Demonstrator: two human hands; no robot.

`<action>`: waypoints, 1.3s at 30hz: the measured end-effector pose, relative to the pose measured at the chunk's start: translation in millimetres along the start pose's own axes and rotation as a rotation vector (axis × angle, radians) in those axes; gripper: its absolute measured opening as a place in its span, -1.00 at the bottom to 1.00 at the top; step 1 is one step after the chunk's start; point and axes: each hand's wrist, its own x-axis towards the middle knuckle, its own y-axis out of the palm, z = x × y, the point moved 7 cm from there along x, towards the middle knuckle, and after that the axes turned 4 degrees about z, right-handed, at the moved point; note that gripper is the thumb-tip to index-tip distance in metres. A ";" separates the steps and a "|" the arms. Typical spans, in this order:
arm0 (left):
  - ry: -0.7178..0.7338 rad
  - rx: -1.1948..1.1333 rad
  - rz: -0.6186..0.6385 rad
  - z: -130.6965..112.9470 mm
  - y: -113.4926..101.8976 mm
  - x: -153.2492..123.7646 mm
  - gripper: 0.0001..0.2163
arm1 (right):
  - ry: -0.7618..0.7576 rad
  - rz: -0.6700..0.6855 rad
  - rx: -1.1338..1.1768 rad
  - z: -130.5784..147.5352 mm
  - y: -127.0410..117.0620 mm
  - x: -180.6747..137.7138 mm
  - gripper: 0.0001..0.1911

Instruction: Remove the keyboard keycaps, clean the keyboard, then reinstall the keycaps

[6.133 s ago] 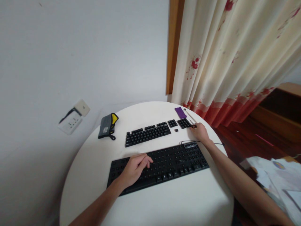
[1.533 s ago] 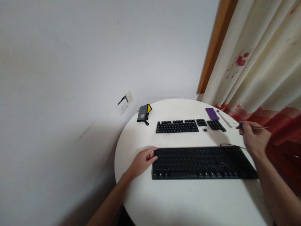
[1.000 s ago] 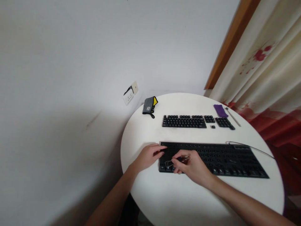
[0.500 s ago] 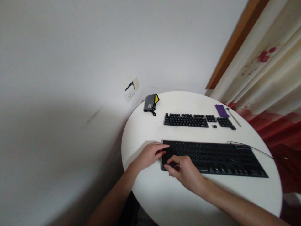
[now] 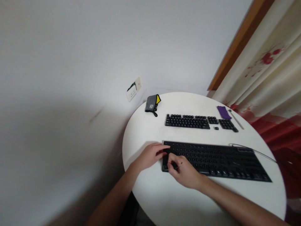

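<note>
Right hand (image 5: 184, 171) fingers pinched together, what they pinch hidden; keyboard (image 5: 218, 158) left end directly under my grip. Left hand (image 5: 150, 154) loosely spread, fingertips touching same end's far corner. Keyboard's long axis runs off to my right.

Left hand (image 5: 150, 155) and right hand (image 5: 185, 171) are bare, forearms uncovered to the lower frame edge (sleeves apparently short, unseen).

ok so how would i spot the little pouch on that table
On the round white table, look to the far left edge, nearest the wall socket, beyond the row of laid-out black keycaps. The pouch lies there alone: grey with a yellow flap, unlike the black keycaps and the purple piece.
</note>
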 end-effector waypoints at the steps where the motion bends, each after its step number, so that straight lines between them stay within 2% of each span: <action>1: -0.005 0.001 0.001 0.2 0.3 0.0 -0.66 | -0.004 -0.012 0.033 -2.8 0.5 -1.7 -0.85; 8: -0.026 -0.032 0.005 1.8 -1.4 -0.1 -0.67 | 0.027 -0.034 0.126 -8.2 0.6 -3.0 -0.84; 13: -0.024 -0.138 -0.063 -5.1 -10.7 -4.7 -0.77 | 0.021 -0.033 0.135 -7.1 -1.5 -0.5 -0.84; 17: -0.055 -0.197 0.034 -12.9 0.6 -19.7 -0.87 | 0.025 -0.054 0.161 -8.4 -1.5 -0.2 -0.85; 21: -0.069 -0.226 0.078 -13.5 12.6 -39.2 -0.78 | 0.055 -0.078 0.235 -15.3 -1.4 1.5 -0.85; 26: -0.050 -0.145 0.008 -11.8 13.2 -48.0 -0.82 | 0.170 -0.050 0.516 -31.2 4.1 4.2 -0.84; 35: -0.015 -0.153 -0.068 -17.7 11.4 -42.7 -0.85 | 0.158 -0.073 0.545 -32.7 4.2 1.8 -0.86; 39: 0.098 -0.010 -0.129 -35.4 -1.0 -42.4 -0.86 | 0.186 -0.162 0.653 -33.0 1.3 -1.7 -0.84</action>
